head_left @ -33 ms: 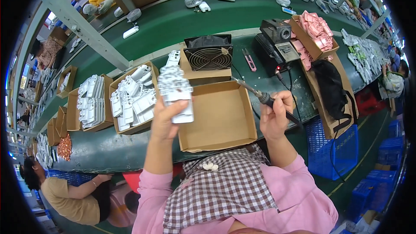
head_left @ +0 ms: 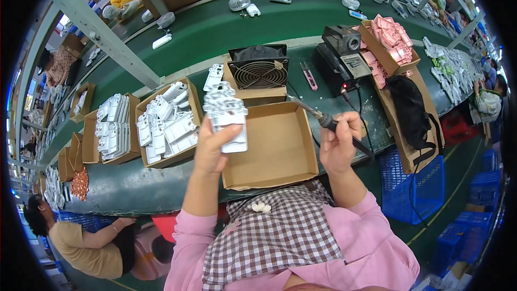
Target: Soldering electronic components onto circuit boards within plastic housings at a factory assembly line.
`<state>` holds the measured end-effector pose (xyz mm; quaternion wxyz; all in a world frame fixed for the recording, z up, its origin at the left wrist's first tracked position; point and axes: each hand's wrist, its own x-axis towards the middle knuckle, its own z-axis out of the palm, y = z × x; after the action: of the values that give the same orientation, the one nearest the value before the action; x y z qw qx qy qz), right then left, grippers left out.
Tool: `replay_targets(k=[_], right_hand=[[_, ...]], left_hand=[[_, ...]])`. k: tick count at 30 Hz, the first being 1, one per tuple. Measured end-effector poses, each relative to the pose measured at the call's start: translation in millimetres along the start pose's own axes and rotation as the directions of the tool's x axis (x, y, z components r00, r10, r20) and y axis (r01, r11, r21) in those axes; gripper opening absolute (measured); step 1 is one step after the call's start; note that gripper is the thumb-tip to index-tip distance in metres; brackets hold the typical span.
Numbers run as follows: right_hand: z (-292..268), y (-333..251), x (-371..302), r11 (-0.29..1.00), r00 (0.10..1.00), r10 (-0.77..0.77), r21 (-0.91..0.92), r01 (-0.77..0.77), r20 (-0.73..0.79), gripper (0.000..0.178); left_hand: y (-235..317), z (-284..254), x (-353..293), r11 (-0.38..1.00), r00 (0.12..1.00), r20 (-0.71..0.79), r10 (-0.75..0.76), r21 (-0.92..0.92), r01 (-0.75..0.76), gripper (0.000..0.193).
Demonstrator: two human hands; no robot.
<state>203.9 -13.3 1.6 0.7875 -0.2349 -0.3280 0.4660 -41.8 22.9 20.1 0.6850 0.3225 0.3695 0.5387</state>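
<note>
Long dark green workbench (head_left: 142,186). Left hand (head_left: 211,148) clamped on stacked white plastic casings (head_left: 235,141), over left edge of shallow brown cardboard tray (head_left: 269,153) at workbench's near edge. Right hand (head_left: 340,145) wrapped round slim black-handled soldering iron (head_left: 325,120), just outside tray's right edge.

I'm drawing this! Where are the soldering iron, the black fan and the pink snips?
Soldering iron (head_left: 327,122): head view, on its dark grip.
Black fan (head_left: 260,75): head view, middle of its grille.
Pink snips (head_left: 311,80): head view, on the handles.
</note>
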Motion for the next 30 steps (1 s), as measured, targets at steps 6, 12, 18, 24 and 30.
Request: replay_targets(k=[6, 12, 18, 24, 30], right_hand=[[15.0, 12.7, -12.8, 0.974, 0.996, 0.074, -0.219, -0.062, 0.048, 0.015], [13.6, 15.3, -12.3, 0.940, 0.993, 0.042, -0.342, -0.002, 0.109, 0.013], [14.9, 18.9, -9.6, 0.877, 0.985, 0.074, -0.480, 0.009, 0.153, 0.011], [15.4, 21.2, -9.4, 0.837, 0.985, 0.092, -0.547, 0.003, 0.146, 0.012], [15.6, 19.4, -9.2, 0.821, 0.987, 0.109, -0.570, -0.023, 0.117, 0.012]], left_hand=[[-36.9, 7.7, 9.4, 0.995, 0.996, -0.064, 0.058, 0.086, -0.052, 0.055], [-38.8, 7.4, 12.8, 0.987, 0.997, -0.051, 0.064, 0.151, -0.055, 0.056], [-38.2, 3.2, 14.9, 0.986, 0.997, -0.035, 0.065, 0.157, -0.059, 0.057], [-37.1, 4.7, 14.3, 0.985, 0.997, -0.053, 0.063, 0.165, -0.053, 0.056], [-38.3, 6.4, 14.7, 0.987, 0.996, -0.061, 0.065, 0.149, -0.055, 0.052]])
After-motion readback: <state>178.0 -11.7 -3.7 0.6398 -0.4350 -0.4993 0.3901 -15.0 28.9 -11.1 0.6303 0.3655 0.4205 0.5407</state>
